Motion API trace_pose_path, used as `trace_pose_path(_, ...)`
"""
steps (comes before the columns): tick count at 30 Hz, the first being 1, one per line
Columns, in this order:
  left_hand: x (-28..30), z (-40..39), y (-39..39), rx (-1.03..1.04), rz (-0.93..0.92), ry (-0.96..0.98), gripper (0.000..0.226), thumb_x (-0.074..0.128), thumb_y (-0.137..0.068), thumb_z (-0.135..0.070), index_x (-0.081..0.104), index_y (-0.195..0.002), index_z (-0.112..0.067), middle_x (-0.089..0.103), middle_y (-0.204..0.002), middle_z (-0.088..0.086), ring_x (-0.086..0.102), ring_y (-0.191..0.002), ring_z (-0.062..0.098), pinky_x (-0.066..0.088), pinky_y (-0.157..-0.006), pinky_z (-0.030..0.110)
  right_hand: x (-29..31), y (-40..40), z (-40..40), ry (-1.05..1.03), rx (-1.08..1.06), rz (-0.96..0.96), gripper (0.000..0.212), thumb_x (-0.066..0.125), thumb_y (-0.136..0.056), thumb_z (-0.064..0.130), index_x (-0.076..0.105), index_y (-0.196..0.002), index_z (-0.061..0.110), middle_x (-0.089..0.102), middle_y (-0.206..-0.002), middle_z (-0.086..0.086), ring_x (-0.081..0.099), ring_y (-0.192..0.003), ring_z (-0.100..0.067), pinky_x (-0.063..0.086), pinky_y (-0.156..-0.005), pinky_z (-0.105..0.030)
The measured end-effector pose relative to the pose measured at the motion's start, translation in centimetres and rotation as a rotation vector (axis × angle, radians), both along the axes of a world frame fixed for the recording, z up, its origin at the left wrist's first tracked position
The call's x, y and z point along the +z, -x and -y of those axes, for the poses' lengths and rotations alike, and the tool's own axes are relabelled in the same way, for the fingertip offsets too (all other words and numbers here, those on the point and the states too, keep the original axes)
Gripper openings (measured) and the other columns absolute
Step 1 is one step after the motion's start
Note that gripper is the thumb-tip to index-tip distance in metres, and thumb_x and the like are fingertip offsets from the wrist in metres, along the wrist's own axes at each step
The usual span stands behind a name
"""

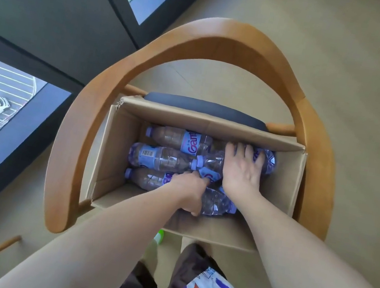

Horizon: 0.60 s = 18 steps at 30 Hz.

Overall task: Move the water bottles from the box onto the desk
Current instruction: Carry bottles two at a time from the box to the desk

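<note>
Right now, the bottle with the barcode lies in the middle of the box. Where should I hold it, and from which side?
Grip the barcode bottle round its middle, coming straight down from above. It lies on its side with its upper surface bare, while other bottles flank it and the cardboard box walls block a sideways approach.

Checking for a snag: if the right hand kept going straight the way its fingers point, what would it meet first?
Probably the far wall of the cardboard box, just past the bottle under the right hand; depth is unclear.
</note>
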State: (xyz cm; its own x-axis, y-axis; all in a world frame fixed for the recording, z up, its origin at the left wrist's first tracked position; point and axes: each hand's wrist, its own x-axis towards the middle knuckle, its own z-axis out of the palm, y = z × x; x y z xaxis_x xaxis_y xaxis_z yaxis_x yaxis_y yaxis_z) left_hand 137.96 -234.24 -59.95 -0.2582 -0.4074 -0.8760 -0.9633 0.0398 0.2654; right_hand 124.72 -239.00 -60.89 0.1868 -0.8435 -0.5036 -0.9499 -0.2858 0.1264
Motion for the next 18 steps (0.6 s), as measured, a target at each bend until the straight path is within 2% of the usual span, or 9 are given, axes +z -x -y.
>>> trace_pose_path(4,-0.3,-0.2,0.2,-0.014,0.045,0.035,0.067,0.083,-0.069,-0.032,0.054,-0.127,-0.015,0.050,-0.127,0.012,0.049,-0.120,0.034,0.047,-0.086,0.049,0.3,0.2,0.2,-0.022,0.038,-0.002,0.058,0.077,-0.068,0.013,0.056,-0.122,0.019,0.057,-0.117,-0.011,0.050,-0.114,-0.035,0.038,-0.101,-0.053)
trace_pose_path(7,-0.3,0.1,-0.5,0.002,0.047,0.037,0.072,0.086,-0.066,-0.029,0.050,-0.127,-0.016,0.050,-0.123,0.010,0.051,-0.116,0.032,0.046,-0.078,0.046,0.7,0.3,-0.2,-0.124,-0.089,0.082,0.064,0.080,-0.068,0.024,0.053,-0.125,0.016,0.053,-0.121,-0.014,0.056,-0.110,-0.036,0.043,-0.100,-0.047)
trace_pose_path(9,-0.2,0.3,-1.5,-0.001,0.053,0.041,0.073,0.088,-0.064,-0.026,0.046,-0.123,-0.017,0.053,-0.117,0.008,0.057,-0.108,0.032,0.046,-0.073,0.042,0.8,0.1,-0.8,-0.200,-0.184,0.151,0.072,0.081,-0.070,0.032,0.048,-0.131,0.016,0.049,-0.124,-0.015,0.057,-0.110,-0.037,0.048,-0.092,-0.043)
trace_pose_path(12,0.4,0.4,-3.3,0.021,0.072,0.057,0.069,0.087,-0.061,-0.024,0.042,-0.112,-0.017,0.057,-0.099,0.004,0.058,-0.089,0.029,0.047,-0.068,0.038,1.3,0.1,-1.3,-0.237,-0.275,0.237,0.081,0.083,-0.067,0.041,0.045,-0.134,0.018,0.047,-0.126,-0.014,0.054,-0.115,-0.038,0.048,-0.090,-0.042)
trace_pose_path(15,1.5,0.4,-5.3,0.058,0.105,0.054,0.069,0.087,-0.058,-0.025,0.041,-0.109,-0.019,0.051,-0.089,0.001,0.053,-0.082,0.027,0.049,-0.065,0.037,2.0,-0.2,-1.0,-0.235,-0.334,0.336,0.070,0.083,-0.065,0.040,0.047,-0.121,0.017,0.053,-0.121,-0.011,0.056,-0.113,-0.038,0.048,-0.085,-0.040)
trace_pose_path(18,3.0,0.5,-7.1,0.120,0.127,0.049,0.070,0.086,-0.055,-0.026,0.045,-0.111,-0.015,0.052,-0.085,0.001,0.054,-0.081,0.028,0.049,-0.062,0.034,3.4,-0.9,-0.4,-0.249,-0.388,0.434,0.060,0.080,-0.061,0.041,0.045,-0.105,0.022,0.061,-0.109,-0.006,0.061,-0.103,-0.035,0.044,-0.073,-0.036)
